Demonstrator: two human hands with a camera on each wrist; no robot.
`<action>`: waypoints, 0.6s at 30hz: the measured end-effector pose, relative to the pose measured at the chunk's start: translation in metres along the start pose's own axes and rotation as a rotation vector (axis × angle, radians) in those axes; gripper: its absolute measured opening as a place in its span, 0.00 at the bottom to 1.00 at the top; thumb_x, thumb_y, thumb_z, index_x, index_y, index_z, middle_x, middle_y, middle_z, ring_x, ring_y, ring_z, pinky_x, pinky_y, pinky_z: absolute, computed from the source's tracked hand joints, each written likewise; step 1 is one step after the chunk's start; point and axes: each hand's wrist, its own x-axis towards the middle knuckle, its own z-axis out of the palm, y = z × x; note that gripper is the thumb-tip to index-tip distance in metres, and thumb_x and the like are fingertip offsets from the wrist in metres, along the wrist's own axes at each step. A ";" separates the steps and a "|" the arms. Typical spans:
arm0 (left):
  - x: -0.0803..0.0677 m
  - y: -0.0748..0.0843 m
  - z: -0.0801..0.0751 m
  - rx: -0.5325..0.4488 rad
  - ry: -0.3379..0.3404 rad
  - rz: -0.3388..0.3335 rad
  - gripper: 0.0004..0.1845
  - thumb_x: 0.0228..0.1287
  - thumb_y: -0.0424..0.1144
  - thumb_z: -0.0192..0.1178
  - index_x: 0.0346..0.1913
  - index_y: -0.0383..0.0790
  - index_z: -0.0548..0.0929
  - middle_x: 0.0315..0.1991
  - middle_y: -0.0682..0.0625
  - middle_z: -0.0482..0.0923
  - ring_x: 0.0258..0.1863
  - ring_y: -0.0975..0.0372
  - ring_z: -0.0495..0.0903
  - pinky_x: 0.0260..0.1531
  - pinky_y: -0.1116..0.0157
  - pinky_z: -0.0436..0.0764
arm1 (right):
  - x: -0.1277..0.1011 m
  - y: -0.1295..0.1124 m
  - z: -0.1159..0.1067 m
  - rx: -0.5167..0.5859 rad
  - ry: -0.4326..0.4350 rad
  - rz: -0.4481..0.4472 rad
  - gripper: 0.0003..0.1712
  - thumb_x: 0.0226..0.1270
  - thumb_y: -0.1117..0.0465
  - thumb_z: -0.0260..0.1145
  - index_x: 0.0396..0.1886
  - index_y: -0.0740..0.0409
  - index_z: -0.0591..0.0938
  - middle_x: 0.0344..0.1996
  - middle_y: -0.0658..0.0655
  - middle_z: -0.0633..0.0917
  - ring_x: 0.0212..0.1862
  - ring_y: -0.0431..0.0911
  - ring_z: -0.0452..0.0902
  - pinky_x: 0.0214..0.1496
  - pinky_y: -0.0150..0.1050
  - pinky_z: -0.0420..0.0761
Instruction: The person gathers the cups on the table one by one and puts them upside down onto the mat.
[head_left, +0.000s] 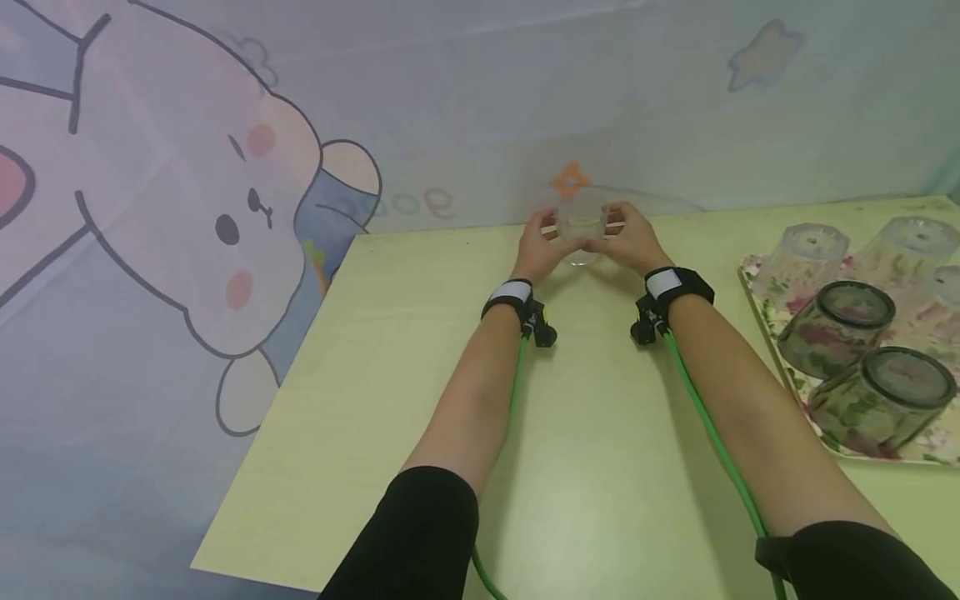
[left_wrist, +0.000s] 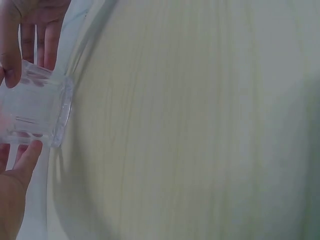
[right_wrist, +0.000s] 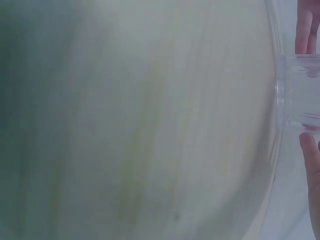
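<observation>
At the far edge of the table, both hands hold a clear drinking glass [head_left: 582,218] between them. My left hand [head_left: 542,247] is on its left side, with the thumb at the front and fingers around the side. On the other side, my right hand [head_left: 632,239] holds it in the same way, and the thumbs come close together. The left wrist view shows the thick end of the glass [left_wrist: 37,105] facing the tabletop; whether it touches the table I cannot tell. Only part of the glass [right_wrist: 300,92] appears in the right wrist view.
To the right, a flower-patterned tray [head_left: 776,350] bears several upside-down glasses, including dark-tinted ones [head_left: 836,329] and clear ones [head_left: 802,258]. A cartoon-printed cloth [head_left: 465,100] hangs behind the pale yellow table [head_left: 420,358]. Green cables [head_left: 708,425] run along both forearms.
</observation>
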 end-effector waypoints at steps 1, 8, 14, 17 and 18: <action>0.001 -0.001 0.000 -0.005 0.005 -0.005 0.43 0.55 0.46 0.70 0.71 0.46 0.60 0.65 0.47 0.66 0.64 0.53 0.73 0.54 0.67 0.81 | 0.000 0.000 0.000 -0.002 0.001 0.000 0.48 0.56 0.49 0.71 0.70 0.64 0.59 0.64 0.70 0.68 0.67 0.63 0.68 0.66 0.56 0.73; 0.005 -0.006 -0.001 -0.014 0.012 -0.009 0.42 0.53 0.48 0.71 0.69 0.49 0.63 0.63 0.50 0.68 0.63 0.55 0.75 0.52 0.68 0.82 | 0.003 -0.002 0.001 0.000 0.005 -0.001 0.45 0.57 0.52 0.71 0.68 0.65 0.61 0.63 0.69 0.70 0.65 0.62 0.69 0.65 0.55 0.74; 0.003 -0.005 -0.002 0.001 0.017 0.015 0.42 0.54 0.49 0.70 0.70 0.46 0.62 0.63 0.49 0.68 0.61 0.54 0.76 0.51 0.69 0.82 | 0.001 -0.005 -0.004 -0.020 -0.019 -0.017 0.46 0.56 0.52 0.72 0.69 0.65 0.61 0.62 0.70 0.71 0.65 0.63 0.70 0.65 0.55 0.74; 0.001 -0.001 -0.001 0.005 0.014 0.023 0.42 0.54 0.49 0.70 0.70 0.46 0.62 0.63 0.49 0.68 0.61 0.54 0.76 0.50 0.69 0.82 | -0.002 -0.007 -0.008 -0.035 -0.026 -0.014 0.47 0.57 0.51 0.72 0.69 0.64 0.61 0.63 0.69 0.70 0.65 0.62 0.70 0.65 0.55 0.74; 0.000 0.001 -0.001 0.011 0.013 0.025 0.42 0.54 0.49 0.70 0.70 0.45 0.62 0.63 0.48 0.68 0.61 0.54 0.76 0.50 0.69 0.83 | -0.003 -0.008 -0.009 -0.039 -0.029 -0.013 0.47 0.57 0.50 0.72 0.70 0.64 0.60 0.64 0.69 0.70 0.65 0.62 0.70 0.65 0.55 0.74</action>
